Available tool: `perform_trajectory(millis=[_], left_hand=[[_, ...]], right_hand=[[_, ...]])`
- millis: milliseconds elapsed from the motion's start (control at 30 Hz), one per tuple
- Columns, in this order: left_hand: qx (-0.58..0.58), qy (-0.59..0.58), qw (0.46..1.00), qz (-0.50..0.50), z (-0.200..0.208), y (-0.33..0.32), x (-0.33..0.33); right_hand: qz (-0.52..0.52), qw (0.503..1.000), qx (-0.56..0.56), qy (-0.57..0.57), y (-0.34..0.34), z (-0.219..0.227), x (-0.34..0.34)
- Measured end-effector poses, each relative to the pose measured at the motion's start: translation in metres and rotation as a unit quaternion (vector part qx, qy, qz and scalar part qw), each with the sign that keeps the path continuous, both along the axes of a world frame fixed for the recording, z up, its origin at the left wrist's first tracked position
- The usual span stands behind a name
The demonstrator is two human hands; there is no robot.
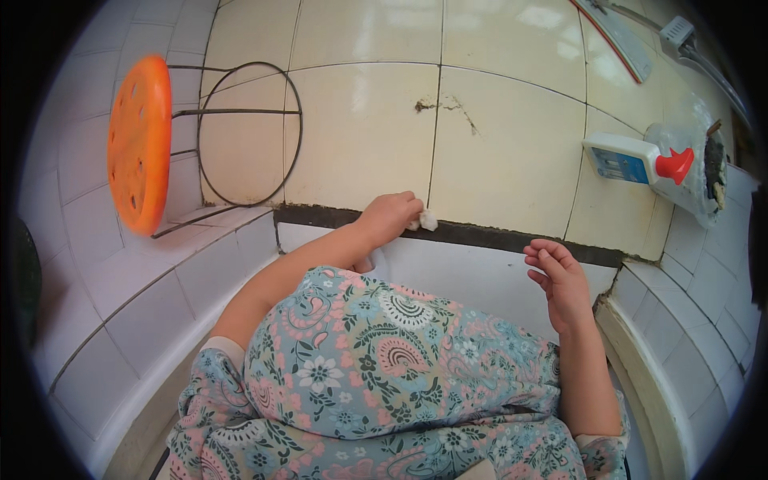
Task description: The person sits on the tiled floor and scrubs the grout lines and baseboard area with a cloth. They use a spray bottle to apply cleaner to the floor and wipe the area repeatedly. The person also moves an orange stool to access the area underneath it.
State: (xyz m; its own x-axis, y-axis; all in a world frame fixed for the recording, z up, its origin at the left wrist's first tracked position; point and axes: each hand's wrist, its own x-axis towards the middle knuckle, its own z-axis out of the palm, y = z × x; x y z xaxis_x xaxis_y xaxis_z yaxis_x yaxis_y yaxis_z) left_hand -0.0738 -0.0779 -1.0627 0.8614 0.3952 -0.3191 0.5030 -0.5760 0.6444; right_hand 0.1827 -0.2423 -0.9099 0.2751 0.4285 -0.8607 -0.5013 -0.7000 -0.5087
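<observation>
White wad (429, 221): pt hid by L hand (389, 217) | red-edged panel (620, 42): cut, top edge | dark stuff (714, 166): ID unclr

Left hand (390, 218) in a pinch on a white wad (430, 221), beside a dark strip (496, 238) (right hand (560, 280) loosely curled).

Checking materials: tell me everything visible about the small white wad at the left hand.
The lumpy white wad looks soft, perhaps crumpled tissue or cotton. Pinched by the bare left hand, which partly hides it, it bulges rightward over the narrow dark strip edging glossy cream tiles. Strip contact is unclear.
</observation>
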Motion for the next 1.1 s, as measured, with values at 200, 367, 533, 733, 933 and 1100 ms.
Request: perform_trajectory(millis=[200,367,533,733,933,1100], left_hand=[[-0.646,-0.045,0.708,0.283,0.042,0.025,0.043],[-0.719,-0.114,0.591,0.348,0.079,0.033,0.041],[-0.765,-0.188,0.489,0.375,0.092,0.025,0.042],[-0.682,-0.149,0.59,0.407,0.105,0.017,0.052],[-0.495,-0.173,0.808,0.268,0.105,0.013,0.045],[-0.219,-0.156,0.951,0.153,0.121,0.007,0.056]], right_hand=[[0.009,1.0,0.006,-0.007,0.003,0.005,-0.006],[0.029,0.999,0.014,-0.003,0.01,-0.002,-0.009],[0.099,0.992,0.043,0.066,0.027,-0.02,-0.035],[-0.065,0.984,0.148,0.07,0.068,-0.027,-0.076],[-0.17,0.976,0.123,0.054,0.084,-0.028,-0.083],[-0.126,0.987,0.104,-0.013,0.087,-0.043,-0.085]])
